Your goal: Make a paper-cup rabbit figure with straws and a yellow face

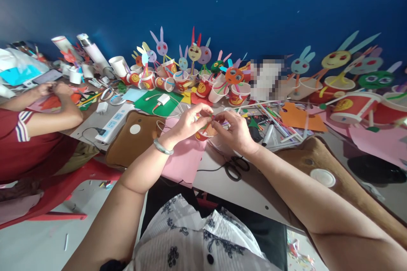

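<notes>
My left hand (195,123) and my right hand (233,129) meet fingertip to fingertip above the table. Both are closed in a pinch on something small with a bit of green and red. Fingers cover most of it, so its kind does not show. Just beneath them stands a red and white paper cup (201,136), partly hidden by the hands. Pink paper (184,163) lies under and in front of the cup. Black-handled scissors (235,168) rest near my right wrist.
Paper cups with rabbit-faced paper figures (234,76) line the back by the blue wall. A white power strip (115,123) and a brown cushion (130,137) lie left. Paper strips, a marker (268,134) and orange paper (300,117) spread right. Another person's arm (52,125) works at far left.
</notes>
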